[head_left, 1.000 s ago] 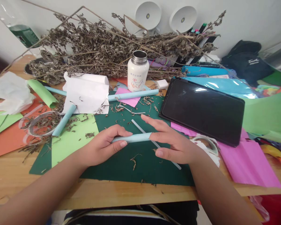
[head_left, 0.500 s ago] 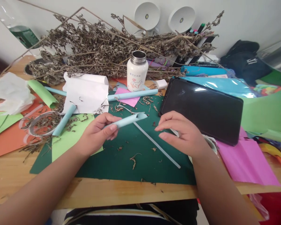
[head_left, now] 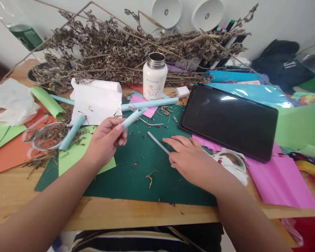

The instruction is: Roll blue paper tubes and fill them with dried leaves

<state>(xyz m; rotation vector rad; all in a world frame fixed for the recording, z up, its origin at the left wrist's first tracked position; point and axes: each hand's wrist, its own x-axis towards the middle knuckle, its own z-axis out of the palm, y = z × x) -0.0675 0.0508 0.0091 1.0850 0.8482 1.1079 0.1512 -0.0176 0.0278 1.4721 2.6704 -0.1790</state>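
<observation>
My left hand (head_left: 105, 140) is closed around a light blue rolled paper tube (head_left: 132, 118), lifted off the dark green cutting mat (head_left: 147, 175) and pointing up and to the right. My right hand (head_left: 191, 159) lies on the mat with its fingers stretched out over a thin translucent stick (head_left: 158, 142), touching it. Two more light blue paper tubes lie nearby, one (head_left: 149, 104) behind the mat and one (head_left: 72, 132) to the left.
A black tablet (head_left: 228, 120) lies at the right, a white bottle (head_left: 154, 77) behind the mat, dried branches (head_left: 115, 56) across the back. White paper (head_left: 97, 99), a tape roll (head_left: 232, 157), pink paper (head_left: 278, 178) and green sheets surround the mat. The wooden table edge (head_left: 147, 217) is near me.
My left hand lifted the blue tube off the mat and carried it up and to the left. My right hand let go of the tube and came down flat on the thin stick.
</observation>
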